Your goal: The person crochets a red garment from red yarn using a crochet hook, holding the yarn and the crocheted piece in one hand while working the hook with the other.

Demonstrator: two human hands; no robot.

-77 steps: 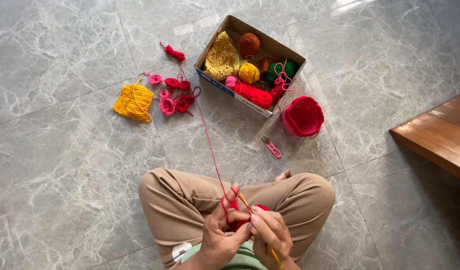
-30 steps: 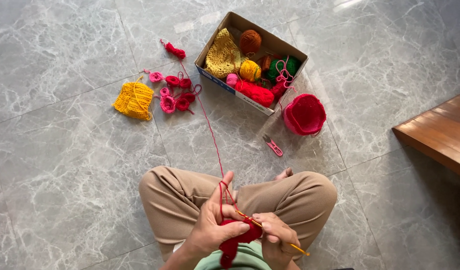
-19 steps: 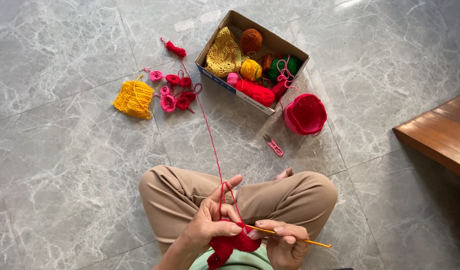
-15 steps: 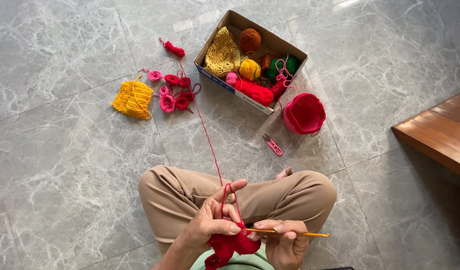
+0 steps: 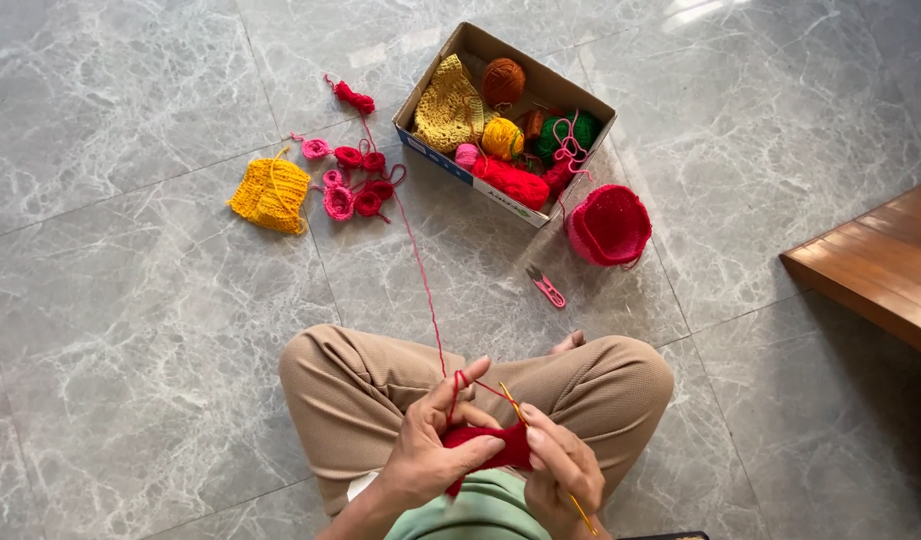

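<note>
**A:** What are the hands doing?

**B:** A person sits cross-legged on a grey marble floor [image 5: 130, 330], seen from above. The left hand [image 5: 435, 450] is closed around a small red crochet piece [image 5: 490, 447], thumb pressed across its front, forefinger raised. Red yarn [image 5: 420, 270] loops over that finger, probably to keep the strand taut. The right hand [image 5: 565, 470] grips a thin yellow hook [image 5: 512, 402] like a pencil, tip pointing up into the top edge of the piece.

**B:** The piece sits over the lap, between both hands, close to the body, where it is easy to see and steady.

**A:** What does the piece look like?

**B:** Deep red, small, soft, roughly a flat patch. Much of it is hidden by fingers, so its full shape is unclear.

**A:** Where does the yarn go?

**B:** It runs away from the finger across the floor toward a cluster of small red and pink rounds [image 5: 355, 185], ending near a red bundle [image 5: 353, 97].

**A:** What else is around?

**B:** Within reach ahead: an open cardboard box [image 5: 435, 160] holding yarn balls in brown, yellow, green and red, plus a yellow crocheted piece. Beside it, a red crocheted cap [image 5: 608, 225]. Pink snips [image 5: 546, 287] lie near the knee. A yellow square [image 5: 271, 195] lies to the left. A wooden bench [image 5: 870, 265] edges in on the right.
</note>
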